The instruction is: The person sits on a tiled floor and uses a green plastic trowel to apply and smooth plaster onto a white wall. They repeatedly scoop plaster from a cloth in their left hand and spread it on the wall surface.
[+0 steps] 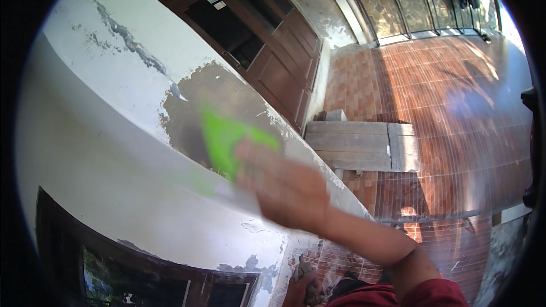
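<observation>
My right hand [284, 187] reaches up across the view from the lower right, smeared by motion. It grips a bright green flat-bladed scraper [219, 139], also blurred, whose exact shape is hard to make out. The blade is over a grey-brown bare patch [190, 99] in the white wall [136, 28]; I cannot tell whether it touches. Low in the view, beside the wall's end, my left hand [304, 285] is closed around a grey lump of what looks like mortar [311, 294]. Part of that hand is cut off by the lower edge.
A cracked, peeling strip runs along the wall's upper left. Beyond it stands a brown door [284, 51] with dark panes. A low wooden bench [352, 142] sits on the reddish tiled floor [449, 113]. A dark-framed window [136, 273] is at lower left, a metal-barred frame [421, 8] at the back.
</observation>
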Demonstrator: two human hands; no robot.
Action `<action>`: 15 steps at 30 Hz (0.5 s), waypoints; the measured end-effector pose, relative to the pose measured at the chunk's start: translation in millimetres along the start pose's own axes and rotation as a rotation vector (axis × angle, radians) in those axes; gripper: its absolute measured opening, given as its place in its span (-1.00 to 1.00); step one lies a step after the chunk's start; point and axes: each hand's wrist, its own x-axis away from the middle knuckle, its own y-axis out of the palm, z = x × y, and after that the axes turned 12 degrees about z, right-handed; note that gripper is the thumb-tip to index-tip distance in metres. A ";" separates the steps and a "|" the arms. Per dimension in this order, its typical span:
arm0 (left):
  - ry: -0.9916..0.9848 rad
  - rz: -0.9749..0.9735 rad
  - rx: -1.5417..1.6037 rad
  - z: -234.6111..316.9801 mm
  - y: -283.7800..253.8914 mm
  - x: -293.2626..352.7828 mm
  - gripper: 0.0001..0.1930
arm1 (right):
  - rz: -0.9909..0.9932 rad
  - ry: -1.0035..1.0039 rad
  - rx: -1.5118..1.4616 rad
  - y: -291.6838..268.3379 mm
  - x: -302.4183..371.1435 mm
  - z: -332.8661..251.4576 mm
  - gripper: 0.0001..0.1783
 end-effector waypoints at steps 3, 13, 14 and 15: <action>0.010 -0.001 0.000 -1.1 1.4 0.8 -0.70 | 0.222 -0.022 0.069 27.7 -12.5 37.8 -0.66; 0.056 -0.034 0.043 1.6 7.3 -5.7 -0.72 | -0.013 -0.220 -0.211 10.8 -14.5 -12.6 -0.68; 0.056 -0.033 0.053 1.7 7.4 -5.7 -0.72 | 0.036 -0.233 -0.048 21.9 -24.5 6.2 -0.66; 0.062 -0.030 0.058 1.2 7.7 -5.1 -0.72 | 0.150 -0.167 -0.036 32.5 -32.7 20.7 -0.64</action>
